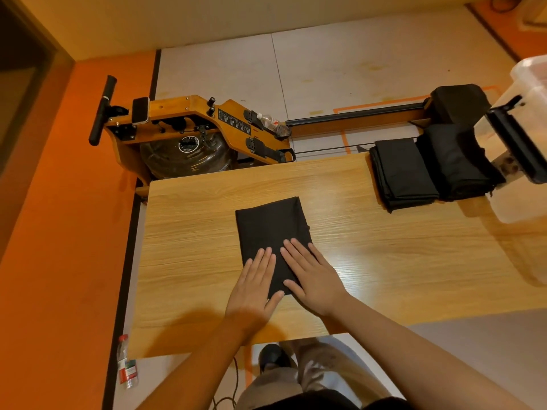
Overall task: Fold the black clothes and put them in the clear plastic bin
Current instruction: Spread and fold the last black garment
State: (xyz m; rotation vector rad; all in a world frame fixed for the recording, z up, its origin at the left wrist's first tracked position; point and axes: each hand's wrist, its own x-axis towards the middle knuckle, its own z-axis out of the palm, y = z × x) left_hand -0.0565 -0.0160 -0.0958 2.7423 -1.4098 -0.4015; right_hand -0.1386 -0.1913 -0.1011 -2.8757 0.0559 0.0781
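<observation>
Left hand point(254, 281): lying flat, fingers straight, pressing the near-left part of the folded black garment point(270, 226), gripping nothing.
Folded black garment: lying mid-tabletop point(192, 232), toward the near edge.
Right hand point(315, 279): lying flat, fingers straight, pressing the garment's near-right corner, gripping nothing.
Flat black stack point(405, 173), taller black stack point(457, 164): sitting side by side at the far right edge.
Clear plastic bin point(516, 208): standing just beside the taller stack.

We count one bench point(207, 202). On it lie three black clothes items: one folded piece point(269, 229) mid-bench, then one flat stack point(402, 173) and one bulkier pile point(455, 164) at the bench's right end, by one clear plastic bin point(529, 81). There are two grips, the left grip point(254, 285) and the right grip point(310, 276). Beyond the bench are one black bundle point(458, 102), one rowing machine point(189, 119) and two bottles, the rower bottle point(273, 124) and the floor bottle point(126, 365).
</observation>
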